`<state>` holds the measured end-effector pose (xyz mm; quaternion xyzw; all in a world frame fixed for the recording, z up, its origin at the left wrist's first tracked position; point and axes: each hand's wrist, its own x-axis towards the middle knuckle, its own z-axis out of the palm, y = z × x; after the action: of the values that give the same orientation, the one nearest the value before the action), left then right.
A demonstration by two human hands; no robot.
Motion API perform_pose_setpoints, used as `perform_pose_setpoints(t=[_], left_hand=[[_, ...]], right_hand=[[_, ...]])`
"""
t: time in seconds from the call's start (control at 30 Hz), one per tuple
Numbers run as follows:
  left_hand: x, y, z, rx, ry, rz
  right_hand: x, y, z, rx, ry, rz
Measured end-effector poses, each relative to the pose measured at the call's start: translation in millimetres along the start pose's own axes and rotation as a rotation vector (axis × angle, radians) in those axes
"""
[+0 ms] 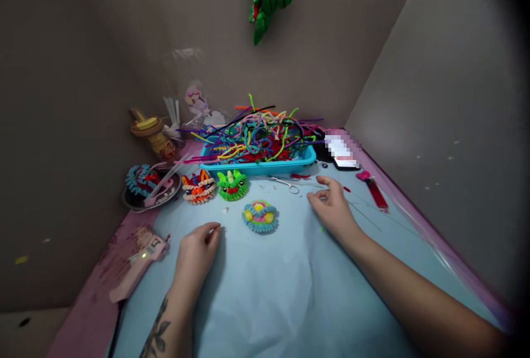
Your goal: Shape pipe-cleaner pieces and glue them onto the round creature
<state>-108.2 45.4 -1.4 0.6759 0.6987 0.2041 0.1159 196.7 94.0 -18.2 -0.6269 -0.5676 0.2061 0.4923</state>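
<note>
A round blue fuzzy craft piece (260,216) with yellow and pink parts lies on the pale blue cloth (265,297) between my hands, touched by neither. My left hand (199,250) rests to its left, fingers curled in and closed, with nothing showing in them. To its right is my right hand (333,206), thumb and forefinger apart, holding nothing. Small scissors (285,183) lie just left of my right fingertips. Behind the blue piece sit a green fuzzy animal head (232,186) and an orange one (199,187).
A blue tray (256,169) heaped with coloured pipe cleaners stands at the back. On the left are a dark bowl (134,199), a yellow cup (153,134) and a pink tool (138,270) with a green light. A phone (343,152) and red tassel (376,192) lie right.
</note>
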Motion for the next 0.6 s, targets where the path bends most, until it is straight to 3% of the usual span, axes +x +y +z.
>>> perform_pose_setpoints(t=[0.27, 0.43, 0.53, 0.6], left_hand=[[-4, -4, 5.2, -0.037, -0.102, 0.044], [-3, -8, 3.8, -0.161, -0.081, 0.013], [-5, -1, -3.6, -0.384, 0.019, -0.142], [-7, 13, -10.0, -0.722, 0.092, -0.323]], right_hand=[[-9, 2, 9, 0.073, -0.056, -0.002], [-8, 3, 8, 0.072, -0.104, -0.02], [-10, -1, 7, 0.058, -0.115, -0.09], [-14, -6, 5, 0.045, -0.125, -0.169]])
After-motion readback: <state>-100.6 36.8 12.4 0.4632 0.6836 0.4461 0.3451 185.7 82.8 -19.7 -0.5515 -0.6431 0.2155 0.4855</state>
